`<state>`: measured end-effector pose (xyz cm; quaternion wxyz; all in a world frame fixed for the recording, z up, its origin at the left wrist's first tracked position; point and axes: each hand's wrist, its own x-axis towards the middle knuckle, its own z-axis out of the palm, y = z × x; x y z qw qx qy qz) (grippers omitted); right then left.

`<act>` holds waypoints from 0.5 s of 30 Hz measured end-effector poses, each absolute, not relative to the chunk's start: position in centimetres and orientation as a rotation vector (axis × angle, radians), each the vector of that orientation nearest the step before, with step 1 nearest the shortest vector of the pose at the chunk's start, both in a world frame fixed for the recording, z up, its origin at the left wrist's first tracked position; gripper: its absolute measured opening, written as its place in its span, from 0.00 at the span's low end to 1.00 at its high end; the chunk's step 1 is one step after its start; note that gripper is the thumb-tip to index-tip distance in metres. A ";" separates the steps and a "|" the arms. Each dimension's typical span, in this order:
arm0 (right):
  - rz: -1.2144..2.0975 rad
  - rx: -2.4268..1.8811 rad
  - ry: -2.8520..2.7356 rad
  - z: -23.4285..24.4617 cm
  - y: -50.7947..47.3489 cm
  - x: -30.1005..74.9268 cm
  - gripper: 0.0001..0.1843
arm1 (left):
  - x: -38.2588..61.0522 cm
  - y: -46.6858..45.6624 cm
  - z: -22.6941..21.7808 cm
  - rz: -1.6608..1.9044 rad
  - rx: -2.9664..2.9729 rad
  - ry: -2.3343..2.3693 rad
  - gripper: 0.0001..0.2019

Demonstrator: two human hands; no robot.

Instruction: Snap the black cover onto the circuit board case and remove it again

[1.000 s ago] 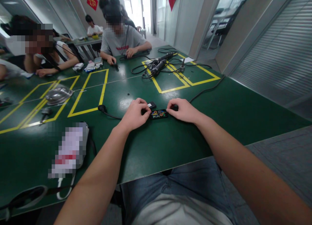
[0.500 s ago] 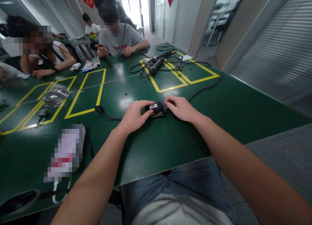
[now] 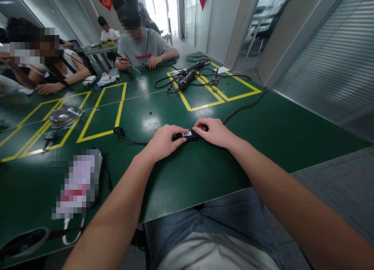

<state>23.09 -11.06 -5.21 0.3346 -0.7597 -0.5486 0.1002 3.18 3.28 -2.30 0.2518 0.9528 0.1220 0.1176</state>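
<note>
A small black box (image 3: 186, 135) with a white label on its top lies flat on the green table (image 3: 204, 172) in front of me. My left hand (image 3: 163, 142) grips its left end with curled fingers. My right hand (image 3: 214, 132) presses on its right end, fingers bent over it. A black cable (image 3: 245, 105) runs from under my right hand toward the table's far right edge. Another black cord with a plug (image 3: 118, 130) lies just left of my left hand.
Black power tools with tangled cords (image 3: 187, 77) lie inside yellow tape boxes at the back. A silvery bag (image 3: 64, 116) and a blurred device (image 3: 77, 182) sit to the left. Two people work at the far side, one holding a thin tool.
The black cover, first lying behind the open box with coloured parts showing, was brought over it and now sits flat on top, hiding the inside. Both hands stay at its ends.
</note>
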 end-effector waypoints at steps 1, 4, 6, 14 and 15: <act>0.261 -1.975 -1.429 -5.2 -11.1 23.1 0.12 | 3.2 3.2 -2.3 0.321 2.595 0.334 0.16; 0.267 -1.957 -1.415 -5.3 -11.1 23.0 0.11 | 3.3 3.1 -2.3 0.335 2.620 0.333 0.18; 0.276 -1.962 -1.406 -5.2 -11.1 22.9 0.10 | 3.3 3.0 -2.4 0.341 2.619 0.337 0.18; 0.322 -1.911 -1.393 -5.3 -11.2 23.6 0.12 | 3.6 4.1 -3.7 0.430 2.195 0.458 0.17; 0.335 -1.892 -1.393 -5.3 -11.3 23.6 0.11 | 3.6 4.3 -3.8 0.479 2.191 0.500 0.15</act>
